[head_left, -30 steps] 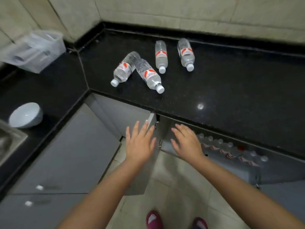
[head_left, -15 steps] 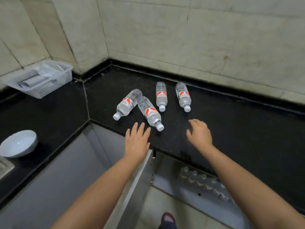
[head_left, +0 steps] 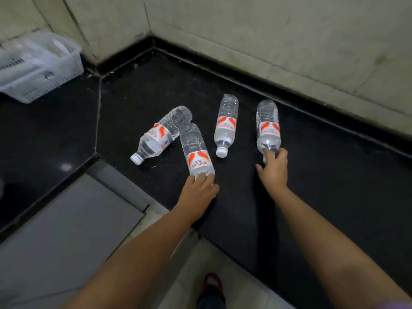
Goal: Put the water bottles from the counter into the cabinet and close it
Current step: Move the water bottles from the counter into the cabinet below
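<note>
1. All four bottles lie on their sides on the black table, so none of them has gone into the cabinet as far as this view shows.
2. The left hand closes its fingers around the cap end of the second bottle, which leans against the left bottle.
3. The right hand takes the neck of the right bottle; its fingers curl over the cap, which is hidden.
4. The third bottle lies untouched between the two held ones, its white cap pointing toward the person.
5. I judge the task to be at its first pick-up: two bottles are gripped but not lifted, and two more wait.
6. The cabinet door below the table edge looks open, seen edge-on between the arms; the inside is out of view. It must be shut at the end.
7. Each bottle bears a white label with orange-red swooshes and a red brand word; that word is too blurred to read.
8. A white basket sits on the table at the far left, well apart from the bottles.
</note>
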Demonstrator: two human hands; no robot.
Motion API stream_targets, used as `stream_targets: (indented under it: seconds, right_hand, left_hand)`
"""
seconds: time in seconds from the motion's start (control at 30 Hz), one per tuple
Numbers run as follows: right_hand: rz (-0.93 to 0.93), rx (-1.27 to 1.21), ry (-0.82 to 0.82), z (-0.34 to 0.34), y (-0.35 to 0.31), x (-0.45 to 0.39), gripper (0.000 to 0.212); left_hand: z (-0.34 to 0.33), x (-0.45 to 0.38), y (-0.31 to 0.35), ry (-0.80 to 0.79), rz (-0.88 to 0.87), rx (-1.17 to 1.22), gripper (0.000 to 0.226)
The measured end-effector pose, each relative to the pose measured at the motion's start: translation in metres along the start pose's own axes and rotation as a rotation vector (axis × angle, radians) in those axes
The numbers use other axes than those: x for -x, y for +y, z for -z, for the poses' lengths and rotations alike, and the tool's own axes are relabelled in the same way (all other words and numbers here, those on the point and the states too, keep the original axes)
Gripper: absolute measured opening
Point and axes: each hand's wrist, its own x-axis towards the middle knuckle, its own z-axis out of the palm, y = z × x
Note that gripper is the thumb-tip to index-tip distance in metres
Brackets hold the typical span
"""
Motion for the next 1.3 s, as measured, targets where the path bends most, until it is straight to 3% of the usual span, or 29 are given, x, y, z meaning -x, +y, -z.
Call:
stream_targets:
  seconds: [0.27, 0.4, 0.6, 0.7, 0.77, 0.87, 1.0, 1.23, 1.3]
  right_hand:
    - [0.121, 0.088, 0.079, -0.003, -0.001, 0.004, 0.024]
    - [0.192, 0.085, 0.143, 0.011, 0.004, 0.052, 0.013]
    - [0.262, -0.006, 0.29, 0.054, -0.01, 0.163, 0.014]
    - [0.258, -0.051, 0.327, 0.081, -0.028, 0.234, 0.018]
    - [0.188, -0.074, 0.343, 0.105, -0.04, 0.272, 0.021]
    - [-0.001, -0.029, 0.189, 0.132, -0.047, 0.314, 0.027]
    - [-0.184, -0.133, -0.044, 0.132, -0.051, 0.366, 0.015]
    - [-0.242, -0.009, -0.306, 0.066, -0.021, 0.406, 0.011]
    - [-0.259, 0.024, -0.349, 0.044, -0.005, 0.404, 0.02]
  left_hand:
    - [-0.004, 0.004, -0.007, 0.051, -0.045, 0.154, 0.037]
    - [0.013, 0.027, -0.016, 0.194, -0.043, 0.114, 0.02]
    - [0.074, 0.093, -0.019, 0.255, 0.108, 0.206, 0.028]
    - [0.105, 0.139, -0.004, 0.154, 0.258, 0.282, 0.031]
    - [0.122, 0.166, 0.003, 0.094, 0.271, 0.32, 0.033]
    - [0.141, 0.192, 0.008, 0.072, 0.241, 0.337, 0.031]
    - [0.135, 0.222, 0.025, -0.149, 0.13, 0.364, 0.033]
    - [0.059, 0.258, 0.075, -0.533, -0.017, 0.458, 0.038]
    - [0.032, 0.257, 0.092, -0.585, -0.024, 0.484, 0.038]
